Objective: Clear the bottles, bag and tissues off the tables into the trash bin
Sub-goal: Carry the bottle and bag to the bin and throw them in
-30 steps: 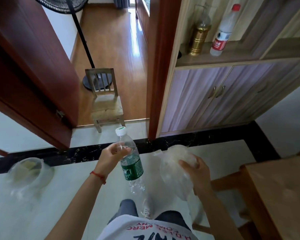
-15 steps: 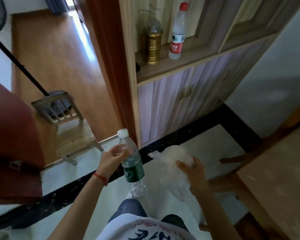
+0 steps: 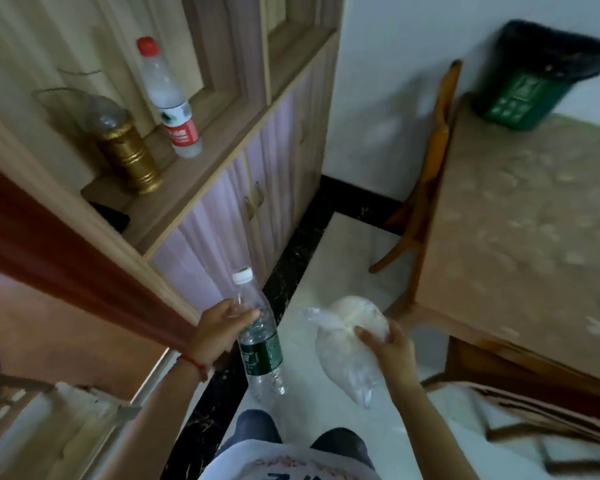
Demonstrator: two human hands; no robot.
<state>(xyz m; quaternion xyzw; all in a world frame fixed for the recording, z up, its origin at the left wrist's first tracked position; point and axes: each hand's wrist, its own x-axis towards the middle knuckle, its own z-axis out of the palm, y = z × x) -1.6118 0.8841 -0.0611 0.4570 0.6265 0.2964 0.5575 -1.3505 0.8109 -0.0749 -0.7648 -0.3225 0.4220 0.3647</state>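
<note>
Clear bottle (image 3: 258, 336) in left grip (image 3: 219, 336); bag (image 3: 347, 344) in right grip (image 3: 387, 351).

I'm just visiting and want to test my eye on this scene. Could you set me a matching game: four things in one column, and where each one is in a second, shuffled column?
Things:
1. green-label bottle
2. clear plastic bag
3. red-cap bottle
4. green trash bin

Places:
A. standing on the cabinet shelf beside a gold-coloured container
B. held in the left hand
C. on the far end of the wooden table
D. held in the right hand

Pairs: 1-B, 2-D, 3-A, 4-C
</note>
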